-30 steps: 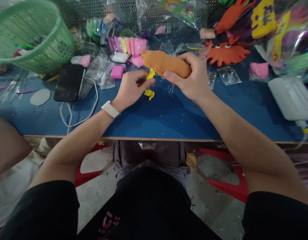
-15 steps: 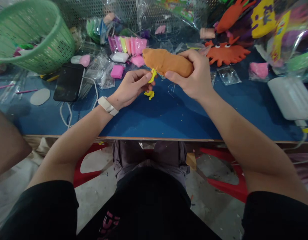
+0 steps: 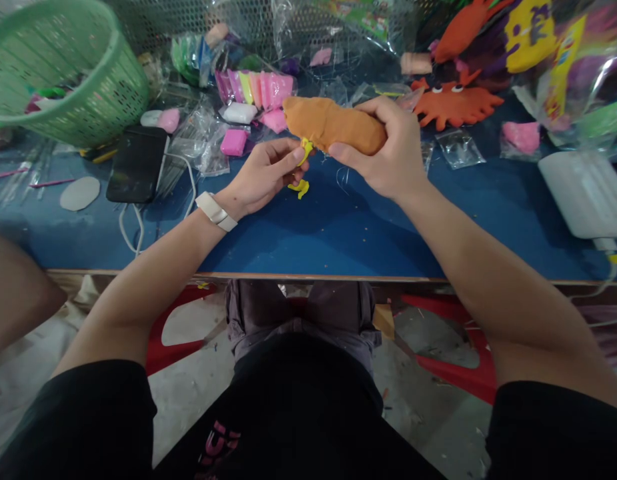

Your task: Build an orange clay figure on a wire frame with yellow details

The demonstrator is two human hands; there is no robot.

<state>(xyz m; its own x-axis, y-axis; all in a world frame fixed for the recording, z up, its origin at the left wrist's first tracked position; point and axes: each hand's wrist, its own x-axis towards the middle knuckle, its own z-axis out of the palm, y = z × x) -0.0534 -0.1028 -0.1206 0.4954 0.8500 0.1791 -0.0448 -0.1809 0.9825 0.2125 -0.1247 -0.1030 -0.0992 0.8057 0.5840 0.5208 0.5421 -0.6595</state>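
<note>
My right hand [image 3: 393, 143] is wrapped round the right end of a thick orange-brown clay roll [image 3: 333, 125], held in the air above the table. Its lumpy left end points towards my left hand [image 3: 271, 170]. There, thumb and fingers pinch a small lump of yellow clay [image 3: 307, 152], close against the roll's lower left side; whether the two touch I cannot tell. Another yellow clay scrap [image 3: 300, 189] lies on the blue table [image 3: 308, 240] just under my left fingers.
A green basket [image 3: 123, 80], a black phone [image 3: 137, 163] with a white cable and wrapped clay packs [image 3: 258, 90] lie left and behind. An orange clay crab [image 3: 453, 103], clear plastic bags and a white power adapter [image 3: 583, 193] are on the right. Someone's arm [image 3: 18, 293] shows at far left.
Both hands stay almost in place, still holding the roll and the yellow clay. The yellow lump has shifted very slightly between my left fingers.
</note>
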